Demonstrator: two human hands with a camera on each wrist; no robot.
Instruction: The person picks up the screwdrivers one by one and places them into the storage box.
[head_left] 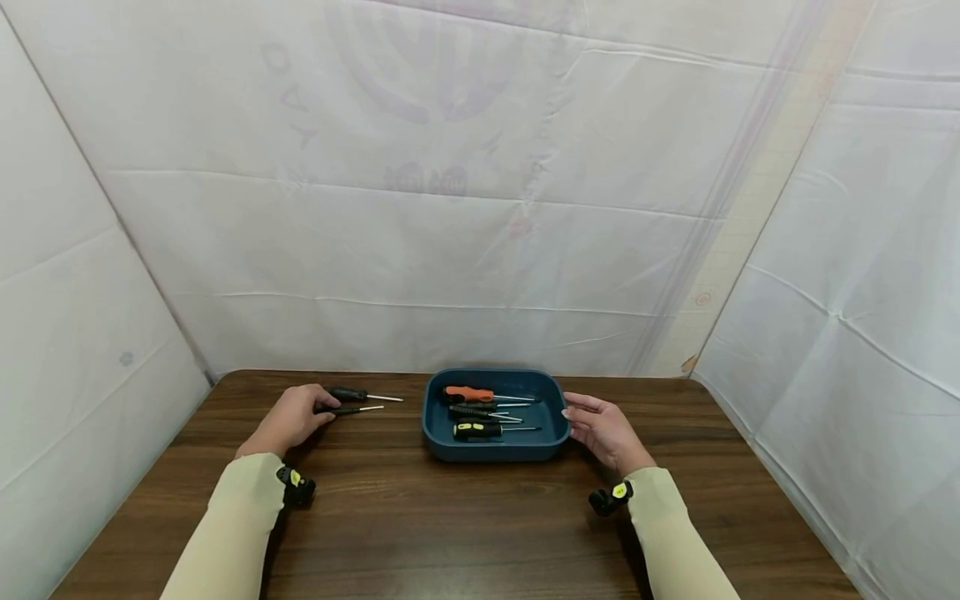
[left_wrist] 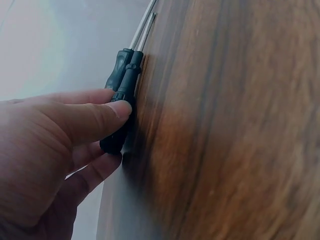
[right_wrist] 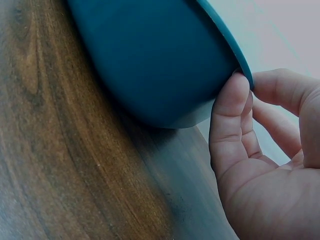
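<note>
Two black-handled screwdrivers (head_left: 352,402) are lying side by side on the wooden table (head_left: 420,517), left of a blue tray (head_left: 435,417), their thin shafts pointing toward it. The person's left hand (head_left: 288,419) is resting at their handle ends; in the left wrist view the thumb (left_wrist: 95,120) is pressing on the nearer black handle (left_wrist: 122,107) with the fingers curling beneath it, pinching that screwdriver. The right hand (head_left: 603,429) is touching the tray's right rim, its fingers fairly straight and loosely spread; the right wrist view is showing a fingertip (right_wrist: 235,92) meeting the rim's edge (right_wrist: 240,60) without closing round it. Inside the tray, an orange-handled screwdriver (head_left: 468,393), a black one (head_left: 476,412) and a yellow-and-black one (head_left: 480,430) are lying roughly parallel. White sheeting (head_left: 480,183) is hanging behind and beside the table.
</note>
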